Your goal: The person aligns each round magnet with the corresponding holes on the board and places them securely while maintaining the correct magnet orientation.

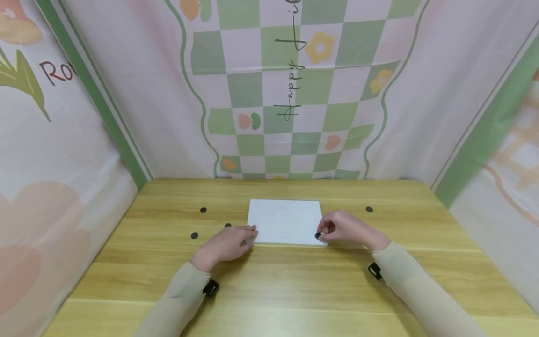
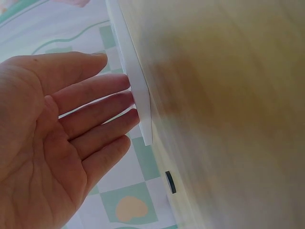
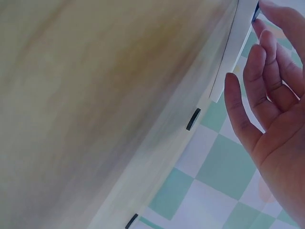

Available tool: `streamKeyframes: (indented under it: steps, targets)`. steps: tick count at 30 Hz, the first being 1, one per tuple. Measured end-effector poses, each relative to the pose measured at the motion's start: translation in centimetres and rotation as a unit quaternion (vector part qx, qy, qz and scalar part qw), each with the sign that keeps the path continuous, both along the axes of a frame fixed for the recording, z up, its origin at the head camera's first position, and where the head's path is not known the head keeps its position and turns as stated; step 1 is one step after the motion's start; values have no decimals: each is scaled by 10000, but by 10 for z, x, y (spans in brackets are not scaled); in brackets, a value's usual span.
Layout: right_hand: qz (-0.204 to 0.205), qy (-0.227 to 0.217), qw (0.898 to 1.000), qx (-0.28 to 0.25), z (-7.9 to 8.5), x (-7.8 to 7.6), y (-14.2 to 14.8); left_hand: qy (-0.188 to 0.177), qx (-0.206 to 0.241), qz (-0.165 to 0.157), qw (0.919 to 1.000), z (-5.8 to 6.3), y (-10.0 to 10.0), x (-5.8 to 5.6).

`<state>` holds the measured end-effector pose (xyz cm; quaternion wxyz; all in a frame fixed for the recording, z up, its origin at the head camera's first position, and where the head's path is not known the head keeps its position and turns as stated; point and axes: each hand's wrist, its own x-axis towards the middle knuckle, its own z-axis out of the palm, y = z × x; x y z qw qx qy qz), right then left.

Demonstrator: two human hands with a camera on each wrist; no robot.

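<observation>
A flat white rectangular board (image 1: 284,220) lies on the wooden table, with faint round outlines on its top. At its near right corner my right hand (image 1: 347,229) pinches a small black disc (image 1: 318,236) between thumb and index finger, right at the board's surface. The other right fingers curl loosely, as the right wrist view shows. My left hand (image 1: 227,243) rests its fingertips on the near left corner of the board. In the left wrist view these left fingers (image 2: 102,112) are nearly straight and hold nothing.
Left of the board lie black discs: one far (image 1: 203,210), one nearer (image 1: 194,235), and another (image 1: 228,225) partly behind my left hand. To the right lies a far disc (image 1: 369,209); the right wrist view shows two on the table. Patterned curtains (image 1: 290,117) stand behind.
</observation>
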<state>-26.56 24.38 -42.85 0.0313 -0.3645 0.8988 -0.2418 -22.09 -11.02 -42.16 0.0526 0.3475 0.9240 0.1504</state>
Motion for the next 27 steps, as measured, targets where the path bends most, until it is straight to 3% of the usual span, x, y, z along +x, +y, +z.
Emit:
streamKeyframes:
  steps: [27]
  targets:
    - [-93, -354, 9993, -26, 1, 0, -1, -36, -33, -5, 10000, -1, -1, -2]
